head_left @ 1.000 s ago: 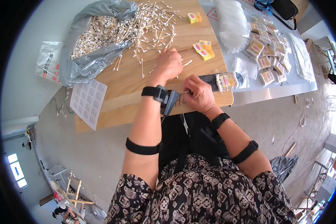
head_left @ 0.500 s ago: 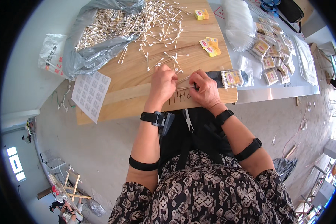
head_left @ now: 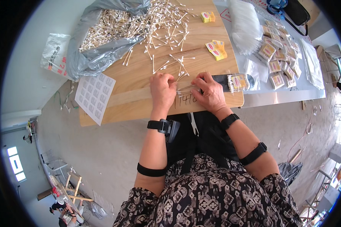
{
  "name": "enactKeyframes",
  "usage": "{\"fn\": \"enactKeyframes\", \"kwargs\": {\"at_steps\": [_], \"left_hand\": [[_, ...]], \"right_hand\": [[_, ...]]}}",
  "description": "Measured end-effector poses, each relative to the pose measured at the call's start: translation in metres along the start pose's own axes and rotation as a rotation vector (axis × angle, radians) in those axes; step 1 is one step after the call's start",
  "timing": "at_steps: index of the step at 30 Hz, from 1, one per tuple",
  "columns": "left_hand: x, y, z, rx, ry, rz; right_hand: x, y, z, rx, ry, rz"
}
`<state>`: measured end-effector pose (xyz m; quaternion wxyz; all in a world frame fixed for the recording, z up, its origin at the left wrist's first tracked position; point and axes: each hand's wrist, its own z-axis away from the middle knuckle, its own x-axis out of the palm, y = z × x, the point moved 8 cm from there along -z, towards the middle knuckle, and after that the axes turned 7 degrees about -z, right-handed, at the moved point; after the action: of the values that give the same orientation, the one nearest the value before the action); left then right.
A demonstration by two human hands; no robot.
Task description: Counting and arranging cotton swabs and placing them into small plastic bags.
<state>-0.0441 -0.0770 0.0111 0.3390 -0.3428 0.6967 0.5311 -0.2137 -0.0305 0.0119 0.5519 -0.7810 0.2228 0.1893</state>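
Observation:
Several cotton swabs (head_left: 185, 89) lie roughly side by side between my two hands, near the table's front edge. My right hand (head_left: 210, 92) has its thumb and fingers closed around their right ends. On the other side, my left hand (head_left: 163, 90) is curled at the swabs' left tips, its fingers pinched together; how many swabs it grips is hidden. Just beyond my fingers, loose cotton swabs (head_left: 182, 65) lie scattered. Right of my right hand, a clear pack of swabs with a yellow label (head_left: 238, 82) rests on a dark flat piece (head_left: 220, 80).
A grey plastic bag (head_left: 89, 60) heaped with swabs stands at the back left of the wooden table (head_left: 136, 90). Yellow cards (head_left: 216, 50) lie farther back, a sticker sheet (head_left: 94, 97) at left. Filled packs (head_left: 276, 66) and clear bags (head_left: 245, 26) cover the right-hand table.
My left hand has drawn slightly nearer and to the left, uncovering more swab tips. The right hand's thumb and fingers have shifted on the swabs. The whole view has moved slightly.

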Motion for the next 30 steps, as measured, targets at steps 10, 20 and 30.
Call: {"fn": "enactKeyframes", "kwargs": {"at_steps": [10,20,30], "left_hand": [[0.0,0.008,-0.001,0.062,0.043,-0.13],[0.007,0.027,-0.001,0.167,-0.056,-0.089],[0.017,0.026,-0.032,-0.035,-0.05,-0.079]], "right_hand": [[0.0,0.001,-0.001,0.011,-0.019,-0.033],[-0.001,0.003,-0.001,0.058,0.0,-0.069],[0.0,0.0,0.0,0.014,-0.015,-0.016]]}}
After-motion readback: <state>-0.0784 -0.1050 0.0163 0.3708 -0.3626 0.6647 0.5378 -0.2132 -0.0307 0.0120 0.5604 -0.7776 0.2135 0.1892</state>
